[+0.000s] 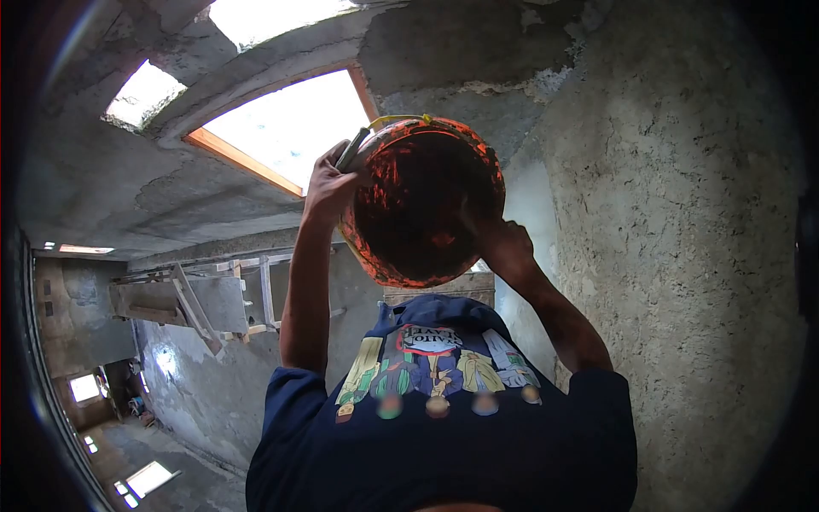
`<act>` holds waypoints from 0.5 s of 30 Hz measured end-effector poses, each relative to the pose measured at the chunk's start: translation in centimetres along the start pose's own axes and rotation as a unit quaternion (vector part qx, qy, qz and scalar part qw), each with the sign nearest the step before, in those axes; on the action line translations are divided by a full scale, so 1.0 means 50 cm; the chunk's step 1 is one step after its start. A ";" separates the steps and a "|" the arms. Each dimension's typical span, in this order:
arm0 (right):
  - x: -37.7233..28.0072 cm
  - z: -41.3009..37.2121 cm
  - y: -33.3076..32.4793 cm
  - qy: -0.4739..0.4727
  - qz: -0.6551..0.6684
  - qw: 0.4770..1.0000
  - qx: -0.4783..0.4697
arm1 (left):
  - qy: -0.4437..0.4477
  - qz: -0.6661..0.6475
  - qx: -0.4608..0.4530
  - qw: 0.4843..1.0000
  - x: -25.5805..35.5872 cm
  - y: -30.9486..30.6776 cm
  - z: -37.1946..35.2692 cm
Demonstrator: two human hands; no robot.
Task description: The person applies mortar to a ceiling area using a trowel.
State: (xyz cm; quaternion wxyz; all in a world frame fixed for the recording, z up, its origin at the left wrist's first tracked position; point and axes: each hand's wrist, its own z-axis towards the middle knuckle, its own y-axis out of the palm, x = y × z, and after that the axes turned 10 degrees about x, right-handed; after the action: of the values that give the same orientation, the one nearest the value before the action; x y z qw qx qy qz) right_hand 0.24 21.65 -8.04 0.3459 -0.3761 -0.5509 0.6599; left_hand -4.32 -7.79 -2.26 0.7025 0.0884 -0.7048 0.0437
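Observation:
An orange-red bucket [490, 166] with a dark, smeared inside is held up before my chest, its mouth facing me. My left hand [331, 183] is at the bucket's left edge, fingers closed round a dark tube-like grip [352, 150]. From near the end of that grip, a yellow cord [397, 118] runs to the top of the rim. My right hand [509, 249] is at the lower right of the bucket, reaching over the edge into its mouth. The fingers of that hand are lost in shadow and blur, so what they hold is hidden.
A rough plastered wall [682, 230] rises close on the right. To the left, wooden scaffolding [192, 303] with boards stands by a grey wall. Above left is a bright window opening [294, 128] with an orange-brown frame. Small bright openings show farther off at lower left.

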 end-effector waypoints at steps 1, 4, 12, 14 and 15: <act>-0.008 0.005 0.003 0.001 0.001 1.000 -0.001 | -0.005 0.010 0.001 1.000 0.005 0.003 -0.003; -0.037 0.015 0.018 0.071 -0.018 0.993 0.091 | 0.012 0.004 -0.007 1.000 0.019 0.023 -0.012; -0.020 -0.038 -0.005 -0.046 0.018 0.998 -0.047 | 0.007 0.024 0.011 1.000 0.003 0.015 -0.005; -0.032 -0.022 -0.032 -0.011 -0.002 0.999 -0.031 | 0.019 0.034 0.005 0.999 -0.006 0.012 -0.002; -0.039 -0.012 -0.037 0.023 -0.022 0.999 -0.014 | 0.010 0.026 0.009 1.000 0.005 0.018 -0.008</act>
State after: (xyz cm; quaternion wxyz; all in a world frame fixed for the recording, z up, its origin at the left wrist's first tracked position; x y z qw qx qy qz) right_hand 1.79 20.55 -6.06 0.3673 -0.3836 -0.5605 0.6355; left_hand -4.09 -6.84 -1.95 0.7070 0.0759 -0.6997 0.0687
